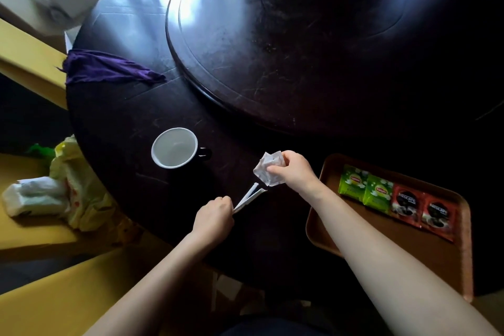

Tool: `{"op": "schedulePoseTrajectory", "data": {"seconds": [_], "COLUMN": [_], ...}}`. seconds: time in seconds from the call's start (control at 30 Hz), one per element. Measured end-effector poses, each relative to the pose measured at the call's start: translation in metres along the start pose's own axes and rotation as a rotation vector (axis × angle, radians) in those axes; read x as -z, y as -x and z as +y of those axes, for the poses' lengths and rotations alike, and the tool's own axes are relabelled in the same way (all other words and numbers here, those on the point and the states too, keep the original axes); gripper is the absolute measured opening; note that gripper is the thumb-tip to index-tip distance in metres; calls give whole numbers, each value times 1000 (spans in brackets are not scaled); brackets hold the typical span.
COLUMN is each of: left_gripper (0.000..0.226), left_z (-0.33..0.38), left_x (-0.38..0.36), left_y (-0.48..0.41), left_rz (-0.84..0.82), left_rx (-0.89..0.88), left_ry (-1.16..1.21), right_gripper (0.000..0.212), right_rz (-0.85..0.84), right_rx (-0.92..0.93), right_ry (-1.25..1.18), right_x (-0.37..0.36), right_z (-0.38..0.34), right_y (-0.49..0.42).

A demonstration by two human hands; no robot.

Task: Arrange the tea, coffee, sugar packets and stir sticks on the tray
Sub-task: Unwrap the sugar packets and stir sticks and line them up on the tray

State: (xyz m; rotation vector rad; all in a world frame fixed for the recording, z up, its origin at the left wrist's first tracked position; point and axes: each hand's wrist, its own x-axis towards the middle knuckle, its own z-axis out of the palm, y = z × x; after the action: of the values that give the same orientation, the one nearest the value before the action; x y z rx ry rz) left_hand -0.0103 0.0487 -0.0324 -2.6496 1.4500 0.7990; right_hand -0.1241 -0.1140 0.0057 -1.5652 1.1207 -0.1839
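Observation:
A brown tray (461, 259) lies at the table's near right edge. On it lie two green tea packets (365, 189) and, to their right, two red coffee packets (422, 209) in a row. My right hand (293, 169) is left of the tray, above the dark table, pinching white sugar packets (268, 172). My left hand (214, 217) is closed around white stir sticks (249, 196), whose tips point up toward the sugar packets.
A white-lined cup (174, 148) with a dark handle stands on the table left of my hands. A raised round turntable (300, 43) fills the table's middle. A purple cloth (109, 68) hangs at the left edge. Plastic bags (54, 191) lie on yellow seating at the left.

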Motion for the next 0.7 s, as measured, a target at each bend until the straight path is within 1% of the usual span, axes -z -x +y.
{"op": "schedulePoseTrajectory", "data": {"seconds": [0.07,0.1,0.13,0.17,0.2,0.27,0.33,0.37,0.4,0.43,0.47,0.53,0.57,0.6,0.63,0.7], "left_gripper": [14,14,11,8,5,3,10,13,13,14,20,39,45,48,47,31], "left_z": [4,5,7,9,15,34,59,71,81,90,98,110,115,119,123,129], "left_x": [3,4,6,7,9,17,26,31,35,38,41,43,43,43,43,43], "left_y": [-1,-1,-2,-3,-4,-7,-8,-8,-6,-5,-3,-1,0,0,0,0], "left_rz": [6,11,20,21,22,-17,-98,-153,-224,-309,-406,-586,-654,-690,-688,-622], "left_rx": [18,29,40,66,108,224,313,338,349,344,325,268,225,175,128,42], "left_ry": [-40,-21,47,163,325,776,1271,1473,1607,1684,1724,1766,1776,1770,1746,1675], "right_gripper": [23,22,22,22,21,20,18,18,19,19,18,14,9,7,15,31], "right_rz": [-17,-32,-46,-55,-59,-54,-36,-16,15,69,140,295,342,342,316,241], "right_rx": [-17,-25,-34,-39,-43,-43,-37,-32,-24,2,49,233,348,447,501,519], "right_ry": [-80,-128,-176,-219,-255,-300,-325,-321,-294,-231,-147,50,166,272,358,417], "right_x": [8,13,17,22,26,34,41,44,46,47,48,50,52,53,54,59], "right_z": [3,4,4,5,5,5,5,5,5,6,7,10,12,15,18,25], "right_y": [7,10,14,18,23,32,42,46,51,54,58,67,71,75,79,87]}}
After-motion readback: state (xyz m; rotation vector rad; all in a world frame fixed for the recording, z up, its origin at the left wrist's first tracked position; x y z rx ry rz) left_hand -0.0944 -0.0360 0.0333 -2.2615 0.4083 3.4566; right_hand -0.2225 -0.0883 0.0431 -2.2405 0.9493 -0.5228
